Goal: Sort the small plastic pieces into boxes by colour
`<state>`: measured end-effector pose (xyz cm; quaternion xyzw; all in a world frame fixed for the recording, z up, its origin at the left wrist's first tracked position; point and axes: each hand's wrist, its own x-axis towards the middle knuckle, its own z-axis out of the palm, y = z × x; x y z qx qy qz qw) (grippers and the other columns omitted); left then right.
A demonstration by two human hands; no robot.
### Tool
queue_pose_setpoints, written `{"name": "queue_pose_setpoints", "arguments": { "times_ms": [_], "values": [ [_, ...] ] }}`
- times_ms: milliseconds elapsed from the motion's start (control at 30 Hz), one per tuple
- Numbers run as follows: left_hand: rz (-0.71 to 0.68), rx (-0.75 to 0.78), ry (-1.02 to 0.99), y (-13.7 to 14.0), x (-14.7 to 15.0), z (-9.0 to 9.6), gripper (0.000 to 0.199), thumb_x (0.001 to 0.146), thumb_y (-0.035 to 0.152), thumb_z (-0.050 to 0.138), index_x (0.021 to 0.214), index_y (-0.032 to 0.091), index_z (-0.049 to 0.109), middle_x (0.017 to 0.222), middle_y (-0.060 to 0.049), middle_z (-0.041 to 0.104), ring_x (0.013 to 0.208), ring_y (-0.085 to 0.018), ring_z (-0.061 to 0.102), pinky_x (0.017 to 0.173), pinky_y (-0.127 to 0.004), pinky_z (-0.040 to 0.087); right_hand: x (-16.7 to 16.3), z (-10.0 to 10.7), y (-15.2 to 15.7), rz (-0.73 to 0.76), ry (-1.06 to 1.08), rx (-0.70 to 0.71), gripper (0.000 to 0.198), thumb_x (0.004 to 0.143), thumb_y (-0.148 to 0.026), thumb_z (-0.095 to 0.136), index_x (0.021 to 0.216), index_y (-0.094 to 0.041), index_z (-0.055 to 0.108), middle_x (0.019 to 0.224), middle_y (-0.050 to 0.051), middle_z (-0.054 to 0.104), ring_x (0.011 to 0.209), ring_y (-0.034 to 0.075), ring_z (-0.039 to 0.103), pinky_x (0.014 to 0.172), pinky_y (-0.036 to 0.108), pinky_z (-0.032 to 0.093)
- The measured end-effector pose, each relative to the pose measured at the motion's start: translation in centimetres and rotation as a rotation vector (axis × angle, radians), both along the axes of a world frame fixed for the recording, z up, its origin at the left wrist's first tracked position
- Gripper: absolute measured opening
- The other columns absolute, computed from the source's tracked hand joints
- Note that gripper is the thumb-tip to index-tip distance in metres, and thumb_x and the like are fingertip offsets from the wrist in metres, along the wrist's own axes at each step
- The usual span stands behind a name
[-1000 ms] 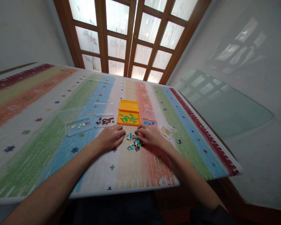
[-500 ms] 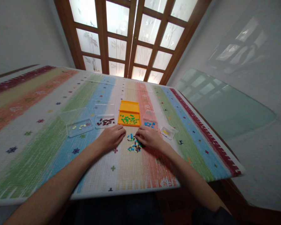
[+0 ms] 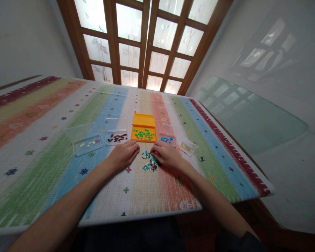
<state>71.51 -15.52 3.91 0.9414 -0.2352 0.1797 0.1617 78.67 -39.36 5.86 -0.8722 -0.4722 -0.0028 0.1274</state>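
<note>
Five Colours, Laid Out Side by Side

Working material: a loose pile of small plastic bricks [image 3: 151,164] on the striped, cloth-covered tabletop [image 3: 144,196]. It sits in front of the person, between the left hand [image 3: 124,153] and the right hand [image 3: 166,154], nearer the latter. Its colours are mixed; blue, brown, green and pale cream can be made out. The bricks lie at random angles, with a few strays on the far side. Surface detail is too small to resolve.

Left hand: palm down, apart from the pile, fingers curled and tips drawn together. Whether it pinches a brick cannot be told.

Right hand: at the pile's right edge, thumb and forefinger in a narrow posture — probably suited to parts this small. Contact, and any brick between the tips, cannot be confirmed.

Containers stand in a shallow arc beyond the hands. Left to right: a wide clear tray [image 3: 88,153] with cream bricks [image 3: 91,144]; a narrower clear tray [image 3: 110,144] with brown bricks [image 3: 118,138]; an orange case [image 3: 144,141] with green bricks [image 3: 141,135]; a clear box [image 3: 168,127] with blue bricks [image 3: 163,139]; a small clear box [image 3: 189,153] with yellow bricks [image 3: 184,148]. One colour per container presumably keeps parts distinguishable. The orange lid [image 3: 144,120] lies back — likely to leave the near compartment accessible.
</note>
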Motion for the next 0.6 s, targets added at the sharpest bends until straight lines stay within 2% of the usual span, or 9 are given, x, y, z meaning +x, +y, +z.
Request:
{"name": "queue_pose_setpoints", "arguments": {
  "times_ms": [167, 300, 600],
  "values": [
    [0.014, 0.012, -0.002, 0.1, 0.0, 0.0, 0.025, 0.105, 0.024, 0.043, 0.089, 0.018, 0.061, 0.085, -0.007, 0.065, 0.080, -0.021, 0.062, 0.072, -0.033, 0.049, -0.2, 0.1, 0.1, -0.018, -0.018, -0.035, 0.013, 0.101, -0.019, 0.055, 0.102, -0.017, 0.068, 0.102, 0.010, 0.069, 0.089, 0.021, 0.061, 0.076, 0.031, 0.041],
    [0.020, 0.010, -0.005, 0.1, 0.0, 0.0, 0.024, 0.105, 0.023, 0.043, 0.089, 0.018, 0.061, 0.086, -0.007, 0.066, 0.080, -0.021, 0.062, 0.071, -0.033, 0.049, 0.8, 0.7, 0.6, -0.064, -0.009, 0.024, 0.011, 0.101, -0.019, 0.054, 0.106, -0.018, 0.064, 0.101, 0.009, 0.070, 0.087, 0.021, 0.061, 0.073, 0.030, 0.041],
    [0.037, 0.010, -0.014, 0.1, -0.1, 0.2, 0.022, 0.105, 0.023, 0.044, 0.092, 0.018, 0.060, 0.087, -0.007, 0.067, 0.081, -0.020, 0.063, 0.072, -0.032, 0.048, 4.1, 2.6, 4.4, -0.137, -0.063, -0.045, 0.017, 0.103, -0.015, 0.050, 0.110, -0.014, 0.066, 0.109, 0.012, 0.070, 0.090, 0.021, 0.062, 0.072, 0.029, 0.041]
  ]
}}
